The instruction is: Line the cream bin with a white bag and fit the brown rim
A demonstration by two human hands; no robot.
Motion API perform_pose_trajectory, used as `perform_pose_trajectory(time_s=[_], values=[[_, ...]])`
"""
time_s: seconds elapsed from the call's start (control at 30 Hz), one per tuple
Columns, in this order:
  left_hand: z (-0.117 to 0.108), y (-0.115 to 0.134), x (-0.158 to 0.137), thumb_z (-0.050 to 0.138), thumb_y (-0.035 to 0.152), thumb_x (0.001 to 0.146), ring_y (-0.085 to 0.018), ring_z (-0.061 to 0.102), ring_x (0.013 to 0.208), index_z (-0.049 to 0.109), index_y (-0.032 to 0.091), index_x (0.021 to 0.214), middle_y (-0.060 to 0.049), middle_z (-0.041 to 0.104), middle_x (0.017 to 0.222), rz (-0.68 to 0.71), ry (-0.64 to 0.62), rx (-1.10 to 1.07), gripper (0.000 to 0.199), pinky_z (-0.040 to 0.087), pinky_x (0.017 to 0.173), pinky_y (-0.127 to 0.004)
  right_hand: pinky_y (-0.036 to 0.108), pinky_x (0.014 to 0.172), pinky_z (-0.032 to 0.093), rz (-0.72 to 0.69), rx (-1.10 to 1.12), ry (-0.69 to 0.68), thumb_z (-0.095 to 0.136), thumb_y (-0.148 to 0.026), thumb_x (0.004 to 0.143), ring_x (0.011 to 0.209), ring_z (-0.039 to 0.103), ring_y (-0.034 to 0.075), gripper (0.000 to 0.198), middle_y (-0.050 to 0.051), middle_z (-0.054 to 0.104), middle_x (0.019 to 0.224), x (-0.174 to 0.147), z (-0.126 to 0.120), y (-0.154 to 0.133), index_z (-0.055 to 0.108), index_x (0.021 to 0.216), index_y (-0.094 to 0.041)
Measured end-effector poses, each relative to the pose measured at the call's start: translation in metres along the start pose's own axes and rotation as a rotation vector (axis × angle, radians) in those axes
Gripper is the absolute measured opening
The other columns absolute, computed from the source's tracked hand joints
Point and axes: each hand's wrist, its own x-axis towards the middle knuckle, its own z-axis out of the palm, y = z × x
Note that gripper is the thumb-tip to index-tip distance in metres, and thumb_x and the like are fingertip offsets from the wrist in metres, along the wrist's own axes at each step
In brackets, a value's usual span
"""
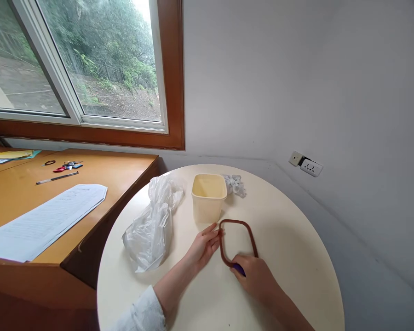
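My left hand (204, 246) is at the left side of a brown rounded-square rim ring (251, 238), its fingers against the frame. The ring is tilted above the table, its middle an open gap. My right hand (253, 273) grips the ring's near edge, fingers curled round it. A small purple piece (239, 269) shows under the right fingers; what it belongs to is hidden. Just beyond my left hand, a cream square plastic bin (209, 209) stands upright with its top uncovered. To its left lies a crumpled translucent white plastic bag (153, 230).
A grey-white bunched plastic bag (235, 185) lies behind the bin on the round white table (290, 243). On the wooden desk (124, 168) at left are papers (51, 220), a pen (57, 178) and keys (69, 166). Wall sockets (310, 167) are at right.
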Motion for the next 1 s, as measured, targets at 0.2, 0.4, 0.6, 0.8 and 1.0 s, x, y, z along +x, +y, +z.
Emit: perform_pose_trajectory(time_s=[0.2,0.4,0.6,0.8,1.0], values=[[0.0,0.0,-0.003,0.062,0.011,0.072,-0.02,0.059,0.101,0.053,0.009,0.111,-0.016,0.061,0.109,-0.063,-0.034,0.055,0.04,0.043,0.091,-0.027,0.027,0.063,0.041,0.144,0.035,0.044,0.045,-0.025,0.079,0.075,0.062,0.02,0.018,0.003,0.068,0.08,-0.008,-0.021,0.04,0.063,0.079,-0.025],[-0.001,-0.001,-0.003,0.06,0.009,0.07,-0.017,0.064,0.08,0.061,0.007,0.092,-0.011,0.065,0.087,-0.067,-0.069,0.112,0.022,0.044,0.088,-0.031,0.028,0.068,0.044,0.23,0.139,0.002,0.048,-0.033,0.075,0.082,0.062,0.021,0.02,0.001,0.068,0.09,-0.012,-0.034,0.077,0.066,0.085,-0.031],[-0.001,-0.001,-0.003,0.057,0.005,0.067,-0.013,0.061,0.063,0.061,0.009,0.082,-0.005,0.061,0.07,-0.059,-0.057,0.141,0.016,0.046,0.078,-0.03,0.032,0.076,0.045,0.265,0.289,0.001,0.048,-0.046,0.076,0.09,0.06,0.024,0.029,0.002,0.066,0.099,-0.011,-0.04,0.084,0.065,0.095,-0.032],[-0.001,-0.002,-0.002,0.053,0.003,0.065,-0.011,0.056,0.053,0.059,0.01,0.076,-0.001,0.056,0.059,-0.058,-0.048,0.165,0.015,0.047,0.069,-0.029,0.03,0.069,0.047,0.282,0.452,0.131,0.041,-0.052,0.08,0.078,0.061,0.021,0.038,0.004,0.066,0.09,0.004,-0.065,0.083,0.064,0.097,-0.027],[-0.003,-0.002,-0.001,0.052,0.003,0.064,-0.009,0.054,0.051,0.059,0.011,0.074,0.0,0.055,0.057,-0.044,-0.064,0.193,0.014,0.047,0.068,-0.029,0.033,0.072,0.047,0.401,0.309,0.297,0.04,-0.05,0.079,0.085,0.059,0.023,0.047,0.008,0.063,0.099,0.034,-0.058,0.114,0.057,0.111,-0.021]])
